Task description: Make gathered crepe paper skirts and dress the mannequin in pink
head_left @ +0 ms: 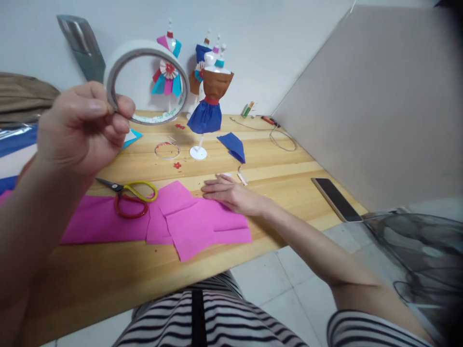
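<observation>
My left hand [85, 125] is raised at the left, its thumb and fingers pinching the lower left side of a roll of white tape [146, 46]. Palm down, my right hand [231, 193] lies with fingers spread at the back edge of the pink paper [191, 229], nearest to a small white strip [242, 179]. Scissors [132, 197] with one yellow and one red handle rest on the pink pieces at the left. Behind the hands stands a small dress form [217, 86] with a brown top and blue skirt.
More dressed forms [169, 67] stand by the wall. On the wooden table [289, 178] are a folded blue piece [233, 146], a thin ring [167, 151], red flower cutouts [177, 165], a cable [285, 147] and a phone [336, 199]. A fan [430, 250] is at the right.
</observation>
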`<action>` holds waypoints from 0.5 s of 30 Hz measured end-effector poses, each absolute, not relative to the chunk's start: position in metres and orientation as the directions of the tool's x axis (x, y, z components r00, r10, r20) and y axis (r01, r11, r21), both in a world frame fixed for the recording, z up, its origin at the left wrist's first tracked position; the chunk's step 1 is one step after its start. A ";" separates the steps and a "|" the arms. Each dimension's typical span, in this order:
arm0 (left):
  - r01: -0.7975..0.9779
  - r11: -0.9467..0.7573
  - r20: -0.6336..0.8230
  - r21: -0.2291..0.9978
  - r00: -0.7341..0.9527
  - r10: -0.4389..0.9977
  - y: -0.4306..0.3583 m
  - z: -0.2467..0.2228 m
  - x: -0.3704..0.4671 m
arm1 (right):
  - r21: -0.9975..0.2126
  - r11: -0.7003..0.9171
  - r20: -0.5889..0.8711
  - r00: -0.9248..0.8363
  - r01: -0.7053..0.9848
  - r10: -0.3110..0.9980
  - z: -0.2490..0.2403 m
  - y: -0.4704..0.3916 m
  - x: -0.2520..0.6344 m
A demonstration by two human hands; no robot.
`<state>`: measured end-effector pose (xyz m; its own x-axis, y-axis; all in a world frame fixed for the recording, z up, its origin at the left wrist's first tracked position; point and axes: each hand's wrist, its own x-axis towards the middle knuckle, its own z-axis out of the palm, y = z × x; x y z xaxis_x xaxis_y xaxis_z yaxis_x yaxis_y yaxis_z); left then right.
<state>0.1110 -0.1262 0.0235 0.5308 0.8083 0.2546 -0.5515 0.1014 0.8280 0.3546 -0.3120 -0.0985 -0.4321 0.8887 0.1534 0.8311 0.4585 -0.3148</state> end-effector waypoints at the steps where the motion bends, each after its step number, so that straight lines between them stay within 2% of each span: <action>1: -0.561 0.093 0.270 0.823 0.530 0.804 -0.126 0.024 0.111 | -0.309 0.469 0.141 -0.448 0.827 0.883 -0.101 -0.312 0.360; 3: -0.589 0.066 0.312 0.806 0.517 0.797 -0.125 0.024 0.109 | -0.308 0.468 0.185 -0.431 0.828 0.883 -0.105 -0.319 0.377; 6: -0.593 0.068 0.319 0.802 0.521 0.792 -0.123 0.024 0.108 | -0.310 0.375 0.327 -0.272 0.874 0.905 -0.105 -0.329 0.397; 8: -0.592 0.075 0.313 0.802 0.525 0.792 -0.121 0.023 0.109 | -0.320 0.355 0.340 -0.243 0.878 0.908 -0.101 -0.326 0.392; 12: -0.583 0.079 0.313 0.809 0.540 0.782 -0.120 0.023 0.110 | -0.315 0.432 0.173 -0.397 0.845 0.901 -0.096 -0.301 0.350; 15: -0.570 0.081 0.294 0.817 0.534 0.793 -0.122 0.024 0.109 | -0.317 0.401 0.088 -0.394 0.860 0.915 -0.101 -0.294 0.339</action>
<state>0.1094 -0.1223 0.0244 0.5337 0.7929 0.2941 -0.5704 0.0808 0.8174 0.3387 -0.2938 -0.1015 -0.3944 0.9147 0.0884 0.8595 0.4012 -0.3165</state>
